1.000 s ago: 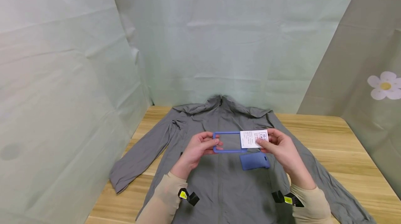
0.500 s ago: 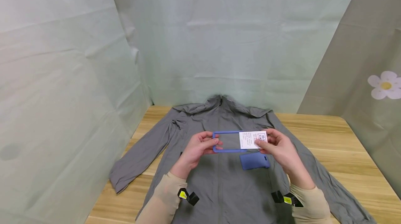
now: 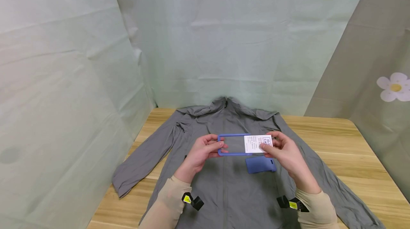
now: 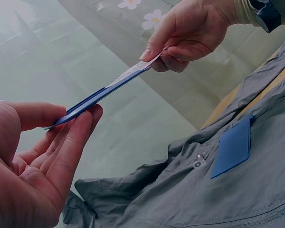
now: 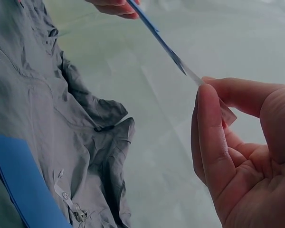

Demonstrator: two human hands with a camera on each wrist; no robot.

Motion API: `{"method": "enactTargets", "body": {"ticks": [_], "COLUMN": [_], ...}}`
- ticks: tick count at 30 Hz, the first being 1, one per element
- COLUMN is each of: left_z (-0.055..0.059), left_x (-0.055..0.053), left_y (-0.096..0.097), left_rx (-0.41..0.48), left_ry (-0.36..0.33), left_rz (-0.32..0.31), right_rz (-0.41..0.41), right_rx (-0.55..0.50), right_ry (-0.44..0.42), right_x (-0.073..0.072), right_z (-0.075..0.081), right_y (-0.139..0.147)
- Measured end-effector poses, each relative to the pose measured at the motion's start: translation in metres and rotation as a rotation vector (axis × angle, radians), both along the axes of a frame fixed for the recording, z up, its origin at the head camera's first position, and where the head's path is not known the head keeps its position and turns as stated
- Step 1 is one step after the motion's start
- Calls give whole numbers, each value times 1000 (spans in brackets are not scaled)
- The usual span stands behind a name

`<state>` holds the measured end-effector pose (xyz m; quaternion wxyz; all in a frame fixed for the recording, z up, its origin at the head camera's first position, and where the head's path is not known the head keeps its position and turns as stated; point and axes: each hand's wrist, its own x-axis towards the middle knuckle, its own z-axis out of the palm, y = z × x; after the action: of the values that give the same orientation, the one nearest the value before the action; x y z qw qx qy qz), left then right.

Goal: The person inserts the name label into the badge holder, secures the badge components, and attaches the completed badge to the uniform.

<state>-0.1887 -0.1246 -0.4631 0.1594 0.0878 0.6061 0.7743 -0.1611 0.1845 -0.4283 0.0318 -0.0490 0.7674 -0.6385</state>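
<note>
My left hand (image 3: 205,149) pinches the left end of a thin blue rectangular card-holder frame (image 3: 232,154) between thumb and fingers. A white printed card (image 3: 252,144) overlaps the frame's right end, and my right hand (image 3: 288,154) pinches its right end. Seen edge-on in the left wrist view, the card (image 4: 133,71) lies at a shallow angle against the far end of the frame (image 4: 95,99). How far it sits inside the rim I cannot tell. Below the right hand, a flat blue cover piece (image 3: 260,165) lies on a grey jacket (image 3: 208,179).
The jacket is spread over a wooden table (image 3: 320,129), sleeves out to both sides. A small clip on a clear strap (image 5: 78,211) lies beside the blue cover. Pale fabric walls (image 3: 230,43) stand behind and at the left.
The card and my right hand have shifted slightly left and down, so the card covers a little more of the frame. My left hand and the blue cover have stayed put.
</note>
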Motion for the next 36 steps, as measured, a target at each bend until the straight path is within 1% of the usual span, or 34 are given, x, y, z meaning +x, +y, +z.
{"method": "enactTargets", "body": {"ticks": [7,19,27,36], "left_z": [1,0,0,0], "left_x": [1,1,1,1], "left_y": [0,0,1,1], "left_rx": [-1,4,3,5], "left_ry": [2,0,-1,-2], "left_rz": [1,3,4,0], "right_rz": [-7,-16,-13,-1], "right_rx": [9,55,55,51], "right_ry": [-10,-5,7,-2], "right_x": [0,0,0,0], "right_z": [-1,-3,-4,-5], "right_y": [-2,-3,-5,-8]}}
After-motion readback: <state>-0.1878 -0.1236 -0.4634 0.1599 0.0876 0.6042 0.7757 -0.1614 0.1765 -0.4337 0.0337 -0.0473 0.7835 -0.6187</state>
